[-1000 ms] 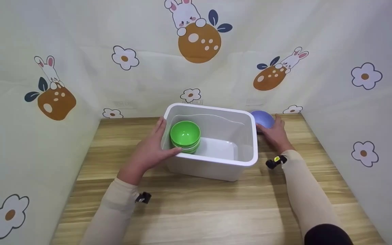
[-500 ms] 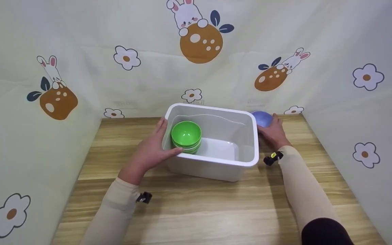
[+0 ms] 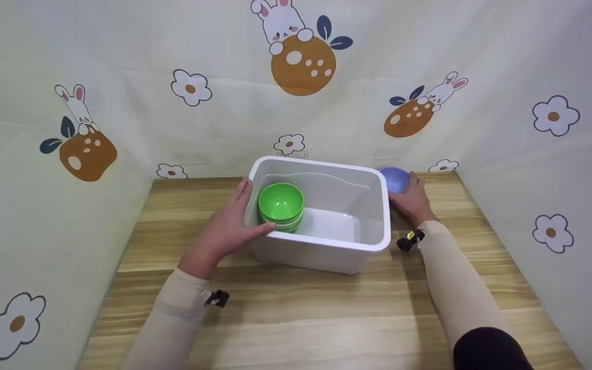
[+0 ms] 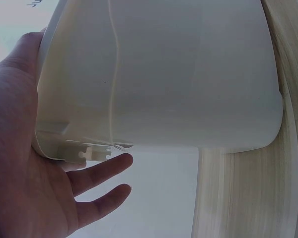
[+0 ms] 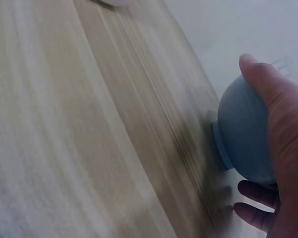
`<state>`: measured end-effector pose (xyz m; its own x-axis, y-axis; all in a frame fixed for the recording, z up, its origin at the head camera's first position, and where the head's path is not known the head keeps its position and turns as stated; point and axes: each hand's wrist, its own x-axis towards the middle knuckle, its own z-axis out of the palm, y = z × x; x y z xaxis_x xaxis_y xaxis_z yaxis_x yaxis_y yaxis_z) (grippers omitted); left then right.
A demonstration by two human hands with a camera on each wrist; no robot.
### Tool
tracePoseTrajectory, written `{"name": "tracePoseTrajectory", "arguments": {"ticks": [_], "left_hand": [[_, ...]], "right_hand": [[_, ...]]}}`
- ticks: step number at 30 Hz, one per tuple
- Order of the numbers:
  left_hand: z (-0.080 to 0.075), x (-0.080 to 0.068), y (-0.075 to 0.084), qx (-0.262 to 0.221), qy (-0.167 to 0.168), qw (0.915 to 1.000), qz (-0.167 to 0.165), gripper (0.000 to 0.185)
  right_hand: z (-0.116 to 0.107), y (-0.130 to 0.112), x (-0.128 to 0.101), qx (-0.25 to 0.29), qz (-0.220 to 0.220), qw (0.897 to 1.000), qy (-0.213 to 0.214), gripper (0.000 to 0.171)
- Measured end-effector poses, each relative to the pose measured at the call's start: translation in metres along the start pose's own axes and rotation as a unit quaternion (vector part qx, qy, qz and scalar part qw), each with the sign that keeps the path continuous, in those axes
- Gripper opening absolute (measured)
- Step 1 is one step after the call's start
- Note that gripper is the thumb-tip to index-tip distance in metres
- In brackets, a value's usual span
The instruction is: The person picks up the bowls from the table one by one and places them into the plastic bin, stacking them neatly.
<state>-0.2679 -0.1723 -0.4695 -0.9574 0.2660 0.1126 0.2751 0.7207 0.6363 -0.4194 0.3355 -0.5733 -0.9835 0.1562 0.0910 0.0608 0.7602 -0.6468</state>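
Note:
A white plastic bin (image 3: 321, 257) stands on the wooden table. My left hand (image 3: 224, 223) grips its front left corner, thumb over the front rim and fingers along the left side. In the left wrist view, two fingers (image 4: 102, 174) stretch free past the bin's wall. A stack of bowls, with a green bowl (image 3: 281, 202) on top, sits at the left inside the bin. Just right of the bin, my right hand (image 3: 413, 202) holds a blue bowl (image 3: 394, 180) between thumb and fingers. The right wrist view shows the blue bowl (image 5: 243, 131) low over the table; contact is unclear.
Wood-grain tabletop (image 3: 306, 318) spreads in front of the bin and to both sides. A printed curtain (image 3: 224, 123) closes off the back and both sides, close behind the bin and the blue bowl.
My right hand and the blue bowl have shifted slightly left, nearer the bin's right side. The left hand, the bin and the stacked bowls keep their places.

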Motion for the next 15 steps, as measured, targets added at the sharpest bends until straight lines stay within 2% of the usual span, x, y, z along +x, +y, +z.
{"name": "tracePoseTrajectory", "arguments": {"ticks": [15], "left_hand": [[0.0008,0.0001,-0.0006,0.001,-0.001,1.0000,-0.003,0.127]], "right_hand": [[0.0032,0.0010,-0.0022,0.013,-0.007,1.000,0.018,0.124]]}}
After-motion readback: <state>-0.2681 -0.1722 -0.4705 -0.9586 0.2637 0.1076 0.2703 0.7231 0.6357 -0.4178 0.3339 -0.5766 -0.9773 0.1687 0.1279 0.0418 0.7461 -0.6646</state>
